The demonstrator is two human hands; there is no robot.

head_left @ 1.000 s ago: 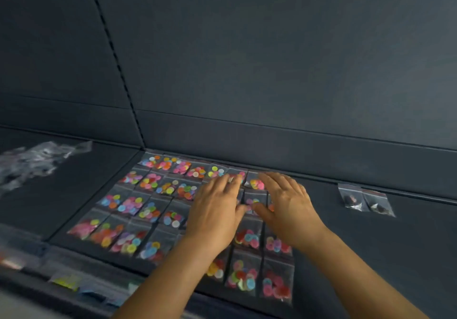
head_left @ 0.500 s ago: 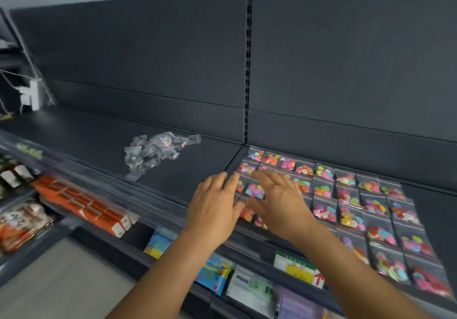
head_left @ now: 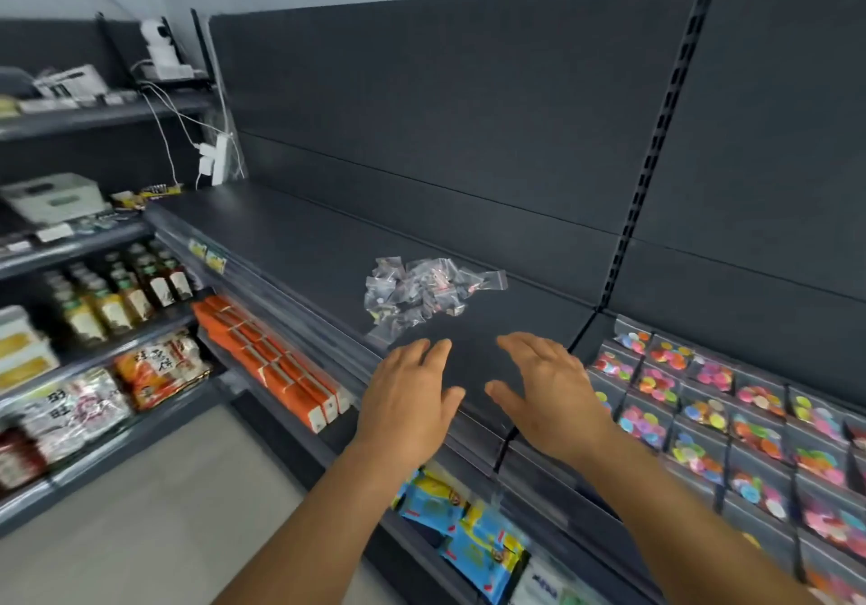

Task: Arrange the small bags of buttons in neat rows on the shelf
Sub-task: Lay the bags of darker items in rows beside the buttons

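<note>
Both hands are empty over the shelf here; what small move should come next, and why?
Probably reach forward and pick a bag from the loose pile of small bags. Both the left hand and right hand hover open and empty just short of it, while the rows of colourful button bags to the right already lie neatly.

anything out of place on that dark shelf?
Yes. A loose pile of clear bags lies jumbled mid-shelf, overlapping at odd angles, unlike the gridded colourful button bags to the right. Both hands, left hand and right hand, hover open just short of it.

Rows of button bags [head_left: 731,421] cut off at the right edge.
</note>
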